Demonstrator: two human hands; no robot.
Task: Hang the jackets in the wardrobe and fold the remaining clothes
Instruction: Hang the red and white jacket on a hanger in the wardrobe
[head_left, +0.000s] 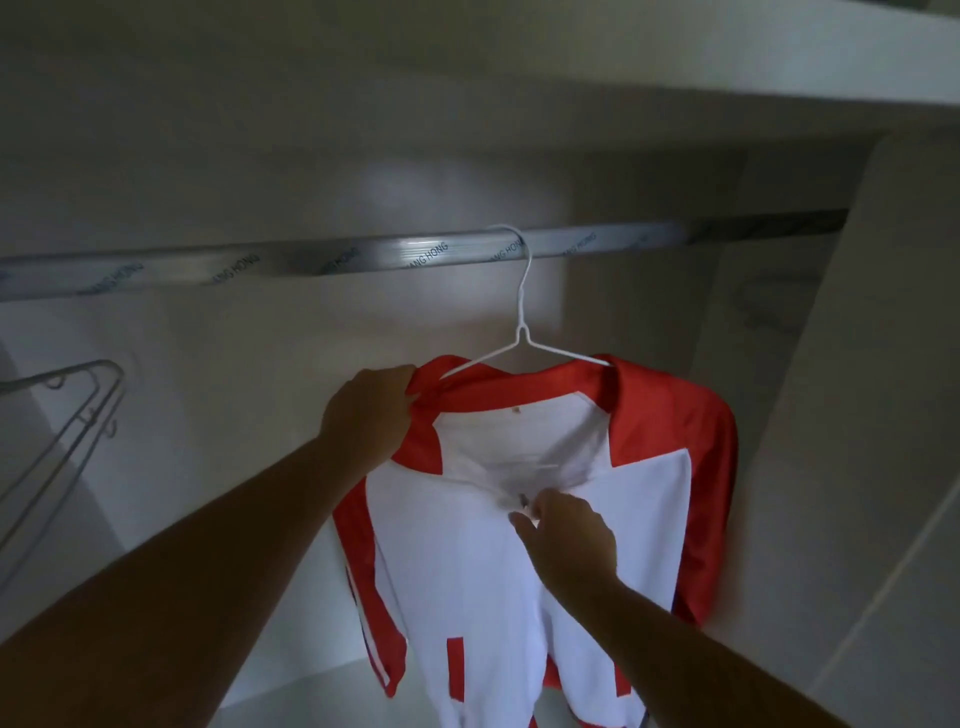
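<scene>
Red-and-white jacket (447, 545) on a white wire hanger (521, 312), hooked over the wardrobe rail (363, 254) above your left hand (371, 410), which clutches the red collar edge at the shoulder. Your right hand (569, 535), lower and at the chest centre, pinches what looks like the zip pull (523, 501). Risk: a hard downward tug on the zip could tilt the thin hanger, letting the far shoulder slide off or the hook jump the rail. A spare hanger (78, 415) hangs well left of your left hand.
</scene>
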